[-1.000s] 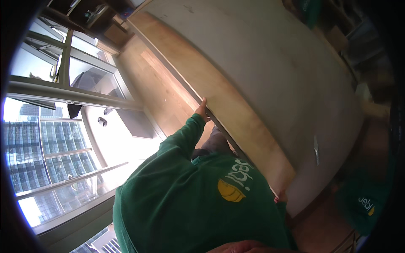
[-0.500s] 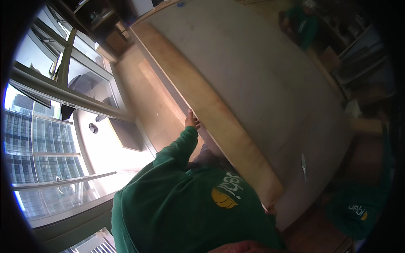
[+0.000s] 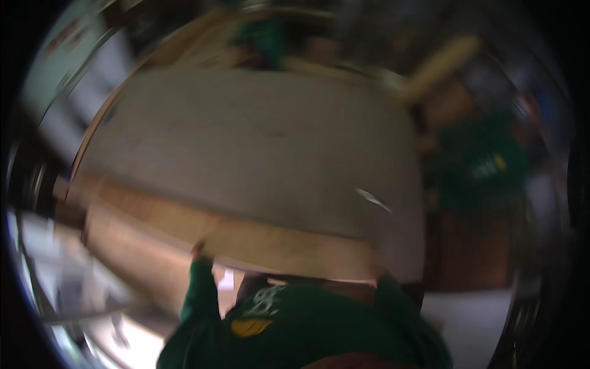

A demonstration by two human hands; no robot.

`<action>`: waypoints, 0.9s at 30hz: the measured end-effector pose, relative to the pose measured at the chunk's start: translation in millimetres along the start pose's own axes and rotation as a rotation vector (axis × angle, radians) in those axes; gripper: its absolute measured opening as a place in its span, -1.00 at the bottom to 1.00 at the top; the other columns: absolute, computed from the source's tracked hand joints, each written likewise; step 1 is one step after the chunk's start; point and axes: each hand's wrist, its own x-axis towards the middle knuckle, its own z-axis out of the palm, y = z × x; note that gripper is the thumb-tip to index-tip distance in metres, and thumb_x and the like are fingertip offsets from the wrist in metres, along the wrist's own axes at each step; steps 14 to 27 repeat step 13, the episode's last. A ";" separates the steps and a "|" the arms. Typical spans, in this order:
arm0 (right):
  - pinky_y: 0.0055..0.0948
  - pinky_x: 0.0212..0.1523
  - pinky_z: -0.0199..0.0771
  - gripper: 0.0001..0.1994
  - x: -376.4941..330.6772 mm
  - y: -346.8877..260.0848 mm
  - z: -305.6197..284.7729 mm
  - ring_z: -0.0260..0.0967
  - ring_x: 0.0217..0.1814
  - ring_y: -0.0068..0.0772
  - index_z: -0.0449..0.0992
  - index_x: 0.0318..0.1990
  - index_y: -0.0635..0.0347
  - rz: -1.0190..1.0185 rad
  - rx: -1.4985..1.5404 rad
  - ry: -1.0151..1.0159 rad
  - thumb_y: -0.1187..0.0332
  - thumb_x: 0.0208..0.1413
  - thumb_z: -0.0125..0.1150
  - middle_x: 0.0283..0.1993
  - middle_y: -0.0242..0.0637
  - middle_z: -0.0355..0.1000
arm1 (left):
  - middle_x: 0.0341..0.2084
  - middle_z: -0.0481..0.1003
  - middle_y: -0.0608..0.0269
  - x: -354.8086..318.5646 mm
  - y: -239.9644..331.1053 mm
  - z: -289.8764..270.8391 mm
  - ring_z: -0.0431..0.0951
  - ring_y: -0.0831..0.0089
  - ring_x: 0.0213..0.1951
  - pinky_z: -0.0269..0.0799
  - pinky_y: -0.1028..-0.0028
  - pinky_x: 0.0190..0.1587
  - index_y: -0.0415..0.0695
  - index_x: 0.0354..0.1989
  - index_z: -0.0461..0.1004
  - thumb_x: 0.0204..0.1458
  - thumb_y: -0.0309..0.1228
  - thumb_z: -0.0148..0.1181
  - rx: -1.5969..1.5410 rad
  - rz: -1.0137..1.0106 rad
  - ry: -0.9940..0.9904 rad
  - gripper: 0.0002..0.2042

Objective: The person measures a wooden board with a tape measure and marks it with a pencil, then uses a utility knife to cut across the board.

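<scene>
Room: very blurred; a pale wall or window [image 3: 67, 80] at the left, dark brown floor [image 3: 473, 246] at the right.
Board: a big grey panel [image 3: 258, 154] with a light wooden edge [image 3: 246, 240], filling the middle and lying across the view.
Other people: green-clothed figures [image 3: 485, 160] beyond the board's right end and far side.
Left hand [image 3: 198, 248]: touches the wooden edge from below; how far it is closed I cannot tell.
Right hand: hidden behind the board's right corner.
</scene>
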 end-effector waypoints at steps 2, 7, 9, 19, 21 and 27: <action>-0.22 0.05 0.37 -0.43 31.5 37.6 9.4 0.39 0.09 -0.10 0.48 0.11 0.19 -0.056 -0.352 0.102 -0.13 0.21 0.05 0.07 -0.04 0.45 | 0.18 0.37 -0.14 -4.8 -11.4 25.9 0.36 -0.04 0.22 0.27 -0.04 0.29 -0.34 0.23 0.28 0.17 -0.26 -0.13 -0.116 -0.062 -0.090 -0.49; -0.20 0.20 0.36 -0.45 45.0 13.9 17.6 0.39 0.23 -0.10 0.46 0.18 0.10 0.171 -0.126 0.140 -0.10 0.23 0.02 0.21 -0.10 0.43 | 0.06 0.46 0.00 11.1 10.4 72.9 0.43 0.05 0.13 0.35 0.02 0.24 -0.26 0.08 0.39 0.13 -0.35 -0.01 -0.082 -0.017 0.245 -0.63; -0.18 0.21 0.35 -0.44 33.8 -49.0 19.7 0.39 0.23 -0.12 0.46 0.19 0.06 0.413 0.297 0.114 -0.13 0.21 0.03 0.22 -0.11 0.42 | 0.05 0.47 0.01 -2.7 40.2 63.5 0.44 0.06 0.11 0.36 0.04 0.23 -0.25 0.05 0.41 0.14 -0.36 -0.01 -0.084 0.004 0.301 -0.65; -0.21 0.31 0.28 -0.41 23.0 -47.0 4.8 0.31 0.32 -0.01 0.50 0.16 0.06 0.503 0.600 0.230 -0.16 0.14 0.10 0.17 0.12 0.42 | 0.05 0.48 0.02 15.9 26.8 65.5 0.44 0.06 0.12 0.34 0.01 0.24 -0.25 0.07 0.41 0.16 -0.33 0.00 -0.114 -0.036 0.376 -0.65; -0.21 0.31 0.28 -0.41 23.0 -47.0 4.8 0.31 0.32 -0.01 0.50 0.16 0.06 0.503 0.600 0.230 -0.16 0.14 0.10 0.17 0.12 0.42 | 0.05 0.48 0.02 15.9 26.8 65.5 0.44 0.06 0.12 0.34 0.01 0.24 -0.25 0.07 0.41 0.16 -0.33 0.00 -0.114 -0.036 0.376 -0.65; -0.21 0.31 0.28 -0.41 23.0 -47.0 4.8 0.31 0.32 -0.01 0.50 0.16 0.06 0.503 0.600 0.230 -0.16 0.14 0.10 0.17 0.12 0.42 | 0.05 0.48 0.02 15.9 26.8 65.5 0.44 0.06 0.12 0.34 0.01 0.24 -0.25 0.07 0.41 0.16 -0.33 0.00 -0.114 -0.036 0.376 -0.65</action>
